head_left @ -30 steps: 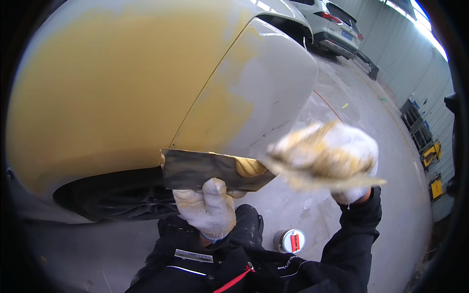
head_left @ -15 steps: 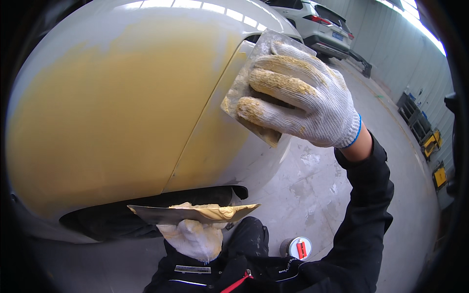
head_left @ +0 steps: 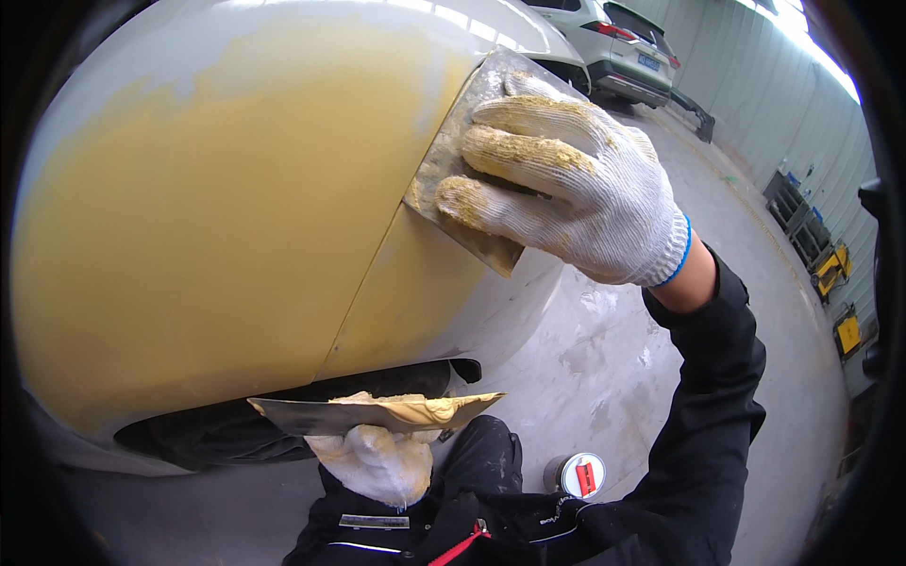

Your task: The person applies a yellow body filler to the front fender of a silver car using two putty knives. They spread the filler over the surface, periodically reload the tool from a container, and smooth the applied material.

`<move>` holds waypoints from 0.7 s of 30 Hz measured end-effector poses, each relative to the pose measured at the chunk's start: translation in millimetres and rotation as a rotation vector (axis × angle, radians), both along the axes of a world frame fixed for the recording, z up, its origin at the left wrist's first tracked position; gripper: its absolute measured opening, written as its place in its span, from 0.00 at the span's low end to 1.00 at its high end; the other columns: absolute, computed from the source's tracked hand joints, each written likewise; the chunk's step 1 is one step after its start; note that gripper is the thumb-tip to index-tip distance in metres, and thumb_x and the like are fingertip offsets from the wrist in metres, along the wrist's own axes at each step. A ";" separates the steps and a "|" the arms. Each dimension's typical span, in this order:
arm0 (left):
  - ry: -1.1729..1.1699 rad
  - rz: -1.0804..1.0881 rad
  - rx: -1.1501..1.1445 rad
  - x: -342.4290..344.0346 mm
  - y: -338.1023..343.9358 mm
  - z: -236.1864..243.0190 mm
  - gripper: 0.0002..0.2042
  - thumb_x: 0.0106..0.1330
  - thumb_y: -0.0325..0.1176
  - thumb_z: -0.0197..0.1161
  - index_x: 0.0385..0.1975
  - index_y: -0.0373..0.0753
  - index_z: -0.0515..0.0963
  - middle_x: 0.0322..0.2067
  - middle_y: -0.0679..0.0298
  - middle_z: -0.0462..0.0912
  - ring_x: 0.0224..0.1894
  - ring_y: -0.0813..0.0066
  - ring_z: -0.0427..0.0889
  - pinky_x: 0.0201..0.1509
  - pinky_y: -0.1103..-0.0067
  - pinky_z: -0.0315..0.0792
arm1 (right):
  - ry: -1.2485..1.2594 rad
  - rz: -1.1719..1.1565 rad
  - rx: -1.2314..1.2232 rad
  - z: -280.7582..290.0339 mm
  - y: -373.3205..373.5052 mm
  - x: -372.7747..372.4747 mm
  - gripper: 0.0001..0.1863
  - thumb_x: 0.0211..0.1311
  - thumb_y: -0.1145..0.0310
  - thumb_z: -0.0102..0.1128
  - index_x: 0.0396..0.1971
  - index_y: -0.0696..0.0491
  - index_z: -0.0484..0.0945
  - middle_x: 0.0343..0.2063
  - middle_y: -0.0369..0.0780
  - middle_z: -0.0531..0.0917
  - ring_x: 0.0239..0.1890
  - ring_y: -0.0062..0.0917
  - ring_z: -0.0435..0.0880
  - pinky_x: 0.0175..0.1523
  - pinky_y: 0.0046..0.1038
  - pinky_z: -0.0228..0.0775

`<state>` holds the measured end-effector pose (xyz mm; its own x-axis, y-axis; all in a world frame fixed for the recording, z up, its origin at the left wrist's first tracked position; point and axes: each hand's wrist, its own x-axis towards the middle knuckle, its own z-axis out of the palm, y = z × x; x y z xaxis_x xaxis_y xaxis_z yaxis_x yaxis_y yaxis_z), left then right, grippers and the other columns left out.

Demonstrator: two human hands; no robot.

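My right hand [head_left: 585, 198], in a putty-stained white knit glove, is closed on a wide metal spreader [head_left: 500, 255], which it holds against the car's curved body panel [head_left: 189, 236] at the seam, fingers over its back. The panel is coated with smooth yellow filler over pale grey paint. Below, my gloved left hand [head_left: 377, 467] holds a flat metal board [head_left: 321, 415] from underneath, with a mound of creamy yellow putty [head_left: 429, 411] on it, beside the dark wheel arch [head_left: 208, 434].
A white SUV [head_left: 634, 66] is parked at upper right, near a dark loose part [head_left: 698, 113]. Grey carts [head_left: 793, 208] and yellow equipment [head_left: 840, 330] line the corrugated wall. A round tin [head_left: 576, 476] with a red item on its lid stands on the grey floor [head_left: 613, 349] by my knee.
My right hand has risen from beside the board onto the panel with the spreader, then shifted slightly left toward the seam. The board sits lower in view and more edge-on.
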<state>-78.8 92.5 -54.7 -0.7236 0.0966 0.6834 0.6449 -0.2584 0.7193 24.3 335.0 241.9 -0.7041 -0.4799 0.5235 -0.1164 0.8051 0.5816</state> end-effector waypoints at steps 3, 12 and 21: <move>-0.115 -0.149 0.170 4.6 -1.5 22.5 0.25 0.82 0.35 0.59 0.77 0.44 0.66 0.66 0.36 0.71 0.59 0.47 0.80 0.57 0.60 0.80 | -0.006 0.008 0.032 -9.0 4.1 6.0 0.24 0.59 0.63 0.72 0.57 0.33 0.86 0.54 0.36 0.85 0.58 0.39 0.86 0.63 0.42 0.81; -0.407 -0.598 0.604 45.6 24.4 117.3 0.35 0.75 0.40 0.68 0.73 0.32 0.59 0.63 0.51 0.75 0.61 0.61 0.80 0.61 0.60 0.82 | 0.101 0.151 -0.683 -33.9 -60.4 63.5 0.22 0.56 0.79 0.72 0.53 0.50 0.89 0.49 0.43 0.90 0.52 0.42 0.91 0.59 0.35 0.83; -0.403 -0.751 0.488 53.8 12.2 118.2 0.31 0.77 0.44 0.67 0.66 0.25 0.66 0.56 0.53 0.77 0.55 0.71 0.79 0.58 0.73 0.76 | -0.288 -0.161 -1.056 -88.3 -78.5 94.9 0.20 0.60 0.82 0.66 0.53 0.58 0.84 0.41 0.44 0.91 0.40 0.41 0.91 0.47 0.32 0.84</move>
